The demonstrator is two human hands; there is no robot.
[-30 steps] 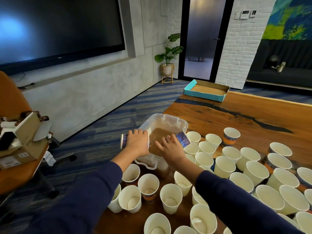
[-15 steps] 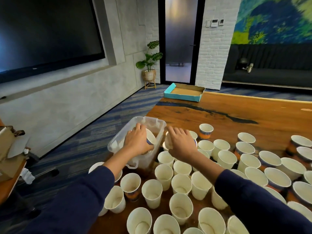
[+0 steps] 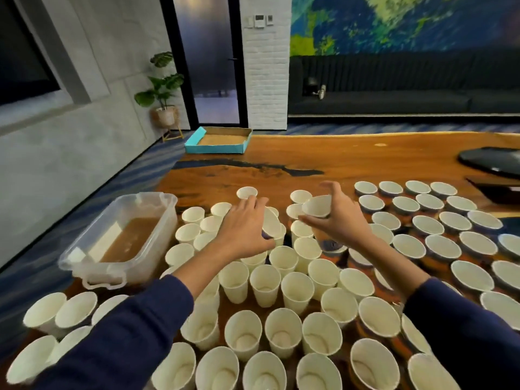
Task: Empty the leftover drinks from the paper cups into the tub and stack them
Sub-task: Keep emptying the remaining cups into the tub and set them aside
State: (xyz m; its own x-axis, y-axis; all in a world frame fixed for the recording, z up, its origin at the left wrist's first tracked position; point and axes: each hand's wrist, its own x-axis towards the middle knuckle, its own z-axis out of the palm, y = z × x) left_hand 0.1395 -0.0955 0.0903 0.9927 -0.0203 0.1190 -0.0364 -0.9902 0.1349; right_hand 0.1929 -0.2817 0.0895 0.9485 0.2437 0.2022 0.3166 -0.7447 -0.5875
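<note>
Now one tub [image 3: 84, 260] w/ brown liquid, dozens of cups; each hand's grip [image 3: 342, 220] [image 3: 244, 232] holds one cup [image 3: 317, 206] [image 3: 271, 220].

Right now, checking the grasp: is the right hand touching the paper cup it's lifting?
Touching. The head view shows the right hand with thumb and fingers wrapped round the raised paper cup.

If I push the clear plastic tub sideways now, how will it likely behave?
The tub holds brown liquid, so it probably feels heavy and would slosh. Its thin clear walls may flex. It sits at the table corner, so it might slide off.
</note>
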